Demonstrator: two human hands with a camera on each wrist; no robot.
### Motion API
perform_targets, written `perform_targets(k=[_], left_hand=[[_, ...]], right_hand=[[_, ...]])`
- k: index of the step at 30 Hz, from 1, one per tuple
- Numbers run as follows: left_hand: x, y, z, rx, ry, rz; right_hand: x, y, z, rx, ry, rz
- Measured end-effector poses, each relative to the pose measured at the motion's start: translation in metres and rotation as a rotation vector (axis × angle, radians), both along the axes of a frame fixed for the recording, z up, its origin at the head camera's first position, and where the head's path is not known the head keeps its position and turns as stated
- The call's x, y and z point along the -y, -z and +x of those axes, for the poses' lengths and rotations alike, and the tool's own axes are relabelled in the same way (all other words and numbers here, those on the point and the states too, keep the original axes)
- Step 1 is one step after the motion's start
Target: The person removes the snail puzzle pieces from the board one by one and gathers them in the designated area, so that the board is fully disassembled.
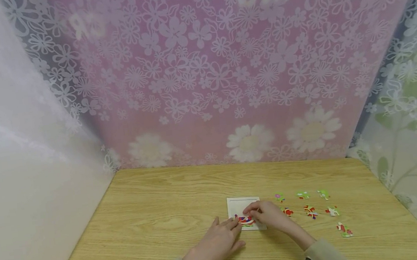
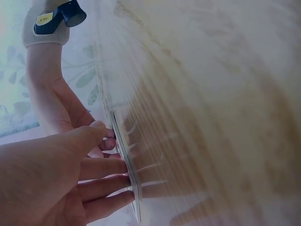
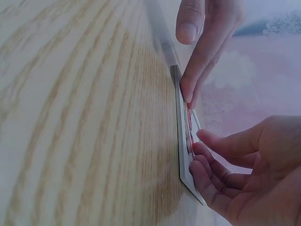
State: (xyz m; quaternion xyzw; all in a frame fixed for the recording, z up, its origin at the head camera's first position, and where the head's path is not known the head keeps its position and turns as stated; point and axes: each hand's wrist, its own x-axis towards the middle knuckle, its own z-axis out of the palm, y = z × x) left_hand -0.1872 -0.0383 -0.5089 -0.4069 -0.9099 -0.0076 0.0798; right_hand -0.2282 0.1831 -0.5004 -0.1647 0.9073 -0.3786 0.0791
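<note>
A small white puzzle tray (image 1: 233,205) lies on the table, with red, white and purple puzzle pieces (image 1: 246,220) along its near part. My left hand (image 1: 214,246) reaches in from the left, its extended fingertips touching the tray and the pieces. From the right, my right hand (image 1: 271,215) bends its fingers over the tray, thumb close to the index finger. In the right wrist view the fingertips of that right hand (image 3: 249,165) touch the tray (image 3: 181,136) beside the left hand (image 3: 211,42). Whether a piece sits between thumb and finger is hidden.
Several loose puzzle pieces lie right of the tray, among them a green one (image 1: 323,194), a red one (image 1: 310,211) and red-and-green ones (image 1: 344,229) nearer me. Flowered cloth (image 1: 203,84) backs the wooden table (image 1: 155,207); a pale wall (image 1: 26,174) stands at its left.
</note>
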Motion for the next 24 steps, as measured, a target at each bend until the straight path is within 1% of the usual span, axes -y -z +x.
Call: perform_targets(k=[3, 6, 9, 13, 15, 18, 21, 24], left_hand=[[0.0000, -0.0015, 0.0007, 0.013, -0.001, 0.002], [0.0004, -0.0031, 0.0017, 0.007, 0.005, 0.005], [0.0005, -0.0038, 0.0024, -0.013, 0.011, 0.006], [0.0009, -0.0038, 0.0022, -0.031, 0.024, 0.009], [0.0008, -0.0043, 0.0021, -0.017, 0.019, 0.005], [0.0003, -0.0066, 0.0028, 0.022, -0.003, -0.003], [0.0000, -0.0085, 0.0027, 0.050, -0.020, -0.001], [0.0002, -0.0094, 0.0026, 0.055, -0.016, 0.007]], right_hand=[[0.0003, 0.0006, -0.0006, 0.006, 0.004, 0.008], [0.0002, 0.0004, -0.0008, 0.012, -0.004, 0.005], [-0.0001, -0.0004, -0.0006, 0.008, -0.035, -0.008], [-0.0010, -0.0005, -0.0010, -0.026, -0.091, -0.002], [-0.0010, -0.0001, -0.0014, -0.045, -0.111, 0.020], [-0.0006, 0.0004, -0.0020, -0.064, -0.123, 0.055], [0.0007, 0.0011, -0.0025, -0.074, -0.116, 0.075], [0.0018, 0.0021, -0.0021, -0.081, -0.108, 0.071]])
